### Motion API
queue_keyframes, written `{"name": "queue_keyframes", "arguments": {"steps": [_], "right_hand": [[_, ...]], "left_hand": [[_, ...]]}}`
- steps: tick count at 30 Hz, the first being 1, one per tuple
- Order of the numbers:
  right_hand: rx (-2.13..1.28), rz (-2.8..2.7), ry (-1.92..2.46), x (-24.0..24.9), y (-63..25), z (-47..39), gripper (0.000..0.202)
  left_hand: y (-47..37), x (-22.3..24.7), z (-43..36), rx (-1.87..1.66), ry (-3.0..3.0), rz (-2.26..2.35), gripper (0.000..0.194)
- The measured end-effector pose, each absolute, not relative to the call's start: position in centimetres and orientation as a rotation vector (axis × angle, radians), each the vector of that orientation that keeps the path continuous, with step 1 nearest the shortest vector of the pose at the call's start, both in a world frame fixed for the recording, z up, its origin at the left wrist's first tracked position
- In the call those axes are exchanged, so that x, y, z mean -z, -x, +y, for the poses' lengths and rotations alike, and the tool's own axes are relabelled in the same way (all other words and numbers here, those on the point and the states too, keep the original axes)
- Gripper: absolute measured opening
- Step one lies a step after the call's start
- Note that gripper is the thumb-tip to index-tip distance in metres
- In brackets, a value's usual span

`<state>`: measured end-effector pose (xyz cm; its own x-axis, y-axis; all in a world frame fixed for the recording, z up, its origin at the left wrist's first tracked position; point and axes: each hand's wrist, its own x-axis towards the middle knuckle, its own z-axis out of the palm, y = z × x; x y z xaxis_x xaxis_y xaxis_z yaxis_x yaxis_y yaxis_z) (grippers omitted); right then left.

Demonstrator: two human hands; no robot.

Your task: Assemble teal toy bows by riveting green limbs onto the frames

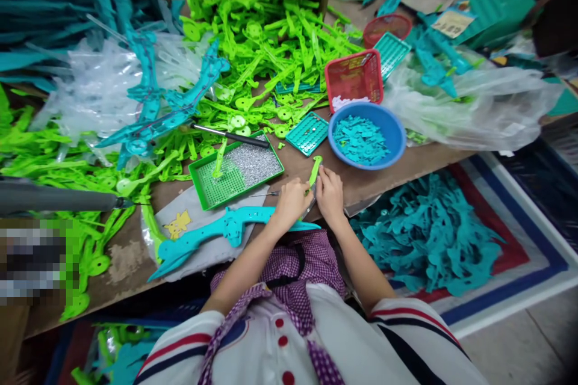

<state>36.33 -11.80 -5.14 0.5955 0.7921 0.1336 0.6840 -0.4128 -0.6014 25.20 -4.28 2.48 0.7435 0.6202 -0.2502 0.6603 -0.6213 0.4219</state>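
Note:
A small lime-green plastic piece (315, 169) stands up between my two hands over the table's front edge. My left hand (292, 201) has its fingers curled around its lower part. My right hand (330, 194) pinches it from the other side. A greyish thing below the fingers is mostly hidden. By my left knuckles a thin metal-shafted tool (266, 194) sticks out leftward; I cannot tell whether it is held. A long teal plastic part (198, 240) lies under my left forearm on a grey cloth (180, 207).
A green tray (205, 192) of small silvery pieces holds a black-handled tool (239, 136). Beyond are a teal tray (307, 133), a blue bowl (397, 135) of teal pieces and a red basket (332, 75). Lime-green parts (266, 42) are heaped behind; teal parts (428, 234) fill a container at right.

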Motion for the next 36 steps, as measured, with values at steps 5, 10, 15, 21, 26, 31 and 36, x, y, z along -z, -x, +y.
{"name": "queue_keyframes", "arguments": {"steps": [5, 10, 15, 21, 26, 31, 36], "right_hand": [[-0.248, -1.186, 2.235, 5.1, -36.4, -11.7, 0.053], [-0.274, -1.195, 2.275, 4.5, -36.3, -11.7, 0.053], [-0.290, -1.207, 2.296, 4.2, -36.2, -11.7, 0.052], [-0.267, -1.149, 2.242, 4.3, -36.2, -11.8, 0.052], [-0.255, -1.178, 2.242, 4.2, -36.0, -11.9, 0.053], [-0.276, -1.234, 2.175, 3.5, -37.3, -11.7, 0.050], [-0.242, -1.438, 2.176, 2.6, -39.9, -10.6, 0.052]], "left_hand": [[-25.3, -2.5, -4.0, 0.094, -2.451, 0.918, 0.029], [-24.8, -1.8, -3.3, -0.031, -2.347, 0.923, 0.023], [-25.2, -1.5, -3.0, -0.074, -2.333, 0.942, 0.020], [-25.1, -1.4, -3.0, -0.029, -2.359, 0.911, 0.021], [-24.7, -1.2, -3.0, -0.014, -2.399, 0.876, 0.022], [-24.6, -1.3, -3.3, 0.024, -2.424, 0.847, 0.025], [-24.4, -1.7, -3.0, 0.043, -2.401, 0.834, 0.026]]}}
